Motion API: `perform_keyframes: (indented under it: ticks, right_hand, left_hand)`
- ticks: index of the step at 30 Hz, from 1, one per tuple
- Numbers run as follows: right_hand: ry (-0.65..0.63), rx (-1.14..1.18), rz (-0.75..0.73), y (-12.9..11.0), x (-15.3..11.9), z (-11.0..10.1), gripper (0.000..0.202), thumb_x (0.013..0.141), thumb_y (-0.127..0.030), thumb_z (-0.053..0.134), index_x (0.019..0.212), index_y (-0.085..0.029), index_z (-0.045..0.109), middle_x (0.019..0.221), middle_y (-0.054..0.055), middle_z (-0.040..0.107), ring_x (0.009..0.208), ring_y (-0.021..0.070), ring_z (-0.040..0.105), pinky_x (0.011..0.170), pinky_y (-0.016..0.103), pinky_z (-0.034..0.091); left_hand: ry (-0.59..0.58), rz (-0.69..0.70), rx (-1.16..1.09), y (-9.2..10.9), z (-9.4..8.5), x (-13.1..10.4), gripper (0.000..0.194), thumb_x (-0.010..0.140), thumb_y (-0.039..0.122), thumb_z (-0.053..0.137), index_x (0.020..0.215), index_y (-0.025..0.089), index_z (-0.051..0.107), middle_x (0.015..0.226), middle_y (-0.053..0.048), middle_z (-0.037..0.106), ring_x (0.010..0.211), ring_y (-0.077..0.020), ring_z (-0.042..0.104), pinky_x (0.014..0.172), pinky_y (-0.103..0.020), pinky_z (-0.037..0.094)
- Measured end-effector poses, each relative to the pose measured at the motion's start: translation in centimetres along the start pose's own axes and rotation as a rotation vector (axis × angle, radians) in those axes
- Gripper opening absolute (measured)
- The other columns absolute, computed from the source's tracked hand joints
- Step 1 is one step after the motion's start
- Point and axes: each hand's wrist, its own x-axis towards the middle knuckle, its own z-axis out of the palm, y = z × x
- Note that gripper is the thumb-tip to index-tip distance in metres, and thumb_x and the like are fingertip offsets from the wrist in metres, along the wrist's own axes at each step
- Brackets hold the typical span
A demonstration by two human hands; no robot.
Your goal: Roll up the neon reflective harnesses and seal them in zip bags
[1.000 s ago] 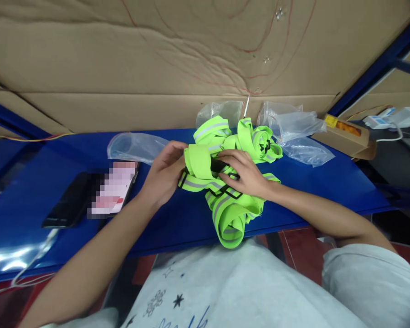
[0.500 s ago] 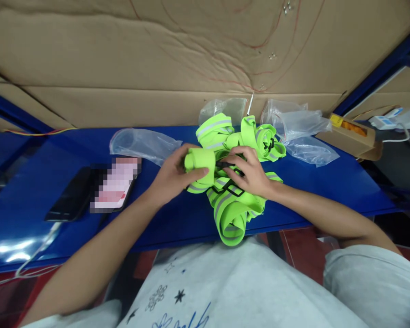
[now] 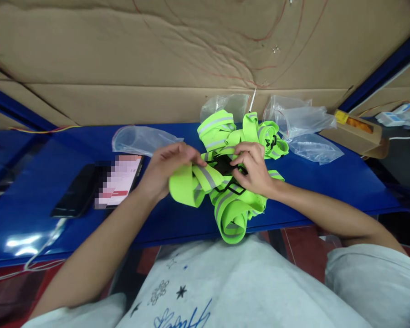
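Bright green reflective straps with a silver stripe lie bundled on the blue table. My left hand (image 3: 172, 166) is closed on a loosely looped reflective strap (image 3: 187, 189), its fingertips near the black buckle. My right hand (image 3: 251, 166) grips a black plastic buckle (image 3: 223, 165) joined to that webbing; the fingers partly cover it. Below my right hand sits a rolled strap (image 3: 233, 223) with a black rectangular slider (image 3: 235, 187) on top. Behind the hands lie another folded strap (image 3: 217, 127) and a coiled strap (image 3: 273, 141) with black hardware.
Clear plastic bags (image 3: 143, 139) lie left of the straps and more bags (image 3: 304, 123) at the back right. Two phones rest at the left, one a dark phone (image 3: 77, 191) with a white cable. An open cardboard box (image 3: 351, 136) stands at the right before the cardboard wall (image 3: 140, 102).
My left hand has turned and shifted slightly left, and the rolled strap in it has loosened into an open loop. My right hand stays at the black buckle.
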Motion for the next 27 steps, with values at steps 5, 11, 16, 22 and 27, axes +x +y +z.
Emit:
perform_keyframes:
  ticks: [5,11,16,22,27]
  right_hand:
    - [0.049,-0.033,0.004,0.2,-0.3,0.1,0.017,0.093,-0.013,0.054,0.104,-0.024,0.058,0.110,0.007,0.062,0.106,0.0247,0.058,0.094,0.045,0.039]
    - [0.032,-0.106,-0.088,0.3,0.2,-0.3,0.044,0.094,-0.021,0.057,0.136,-0.033,0.055,0.138,0.009,0.060,0.128,0.0315,0.057,0.105,0.051,0.039]
    - [-0.142,-0.134,-0.202,0.0,1.0,-1.0,0.065,0.099,-0.033,0.061,0.159,-0.030,0.037,0.154,0.013,0.055,0.138,0.0321,0.055,0.113,0.051,0.038]
    - [-0.170,-0.141,-0.111,-0.1,0.6,-0.5,0.051,0.099,-0.035,0.062,0.147,-0.028,0.050,0.139,0.012,0.063,0.128,0.0319,0.060,0.104,0.049,0.039]
    - [-0.103,-0.041,-0.108,0.0,0.7,-0.4,0.042,0.090,-0.021,0.061,0.131,-0.023,0.051,0.130,0.013,0.062,0.123,0.0302,0.061,0.102,0.048,0.044]
  left_hand:
    - [-0.282,0.075,0.651,-1.5,0.6,-0.6,0.072,0.076,0.050,0.091,0.137,0.026,0.062,0.137,-0.009,0.065,0.123,-0.0268,0.064,0.106,-0.042,0.052]
    - [-0.222,0.313,0.809,-1.4,0.7,-0.8,0.044,0.088,0.024,0.074,0.131,0.025,0.062,0.140,-0.010,0.062,0.134,-0.0265,0.060,0.117,-0.045,0.047]
    - [-0.145,0.484,0.976,-1.0,0.5,-1.0,0.038,0.080,0.005,0.058,0.111,0.025,0.070,0.148,-0.009,0.058,0.140,-0.0280,0.057,0.119,-0.050,0.043]
    - [-0.223,0.498,0.747,-0.4,0.5,-0.9,0.010,0.083,0.013,0.063,0.084,0.022,0.068,0.131,-0.009,0.066,0.123,-0.0247,0.065,0.109,-0.044,0.051]
    - [-0.077,0.463,0.596,-0.6,0.6,-0.7,0.024,0.086,0.024,0.081,0.075,0.020,0.060,0.121,-0.008,0.067,0.117,-0.0221,0.066,0.109,-0.041,0.052]
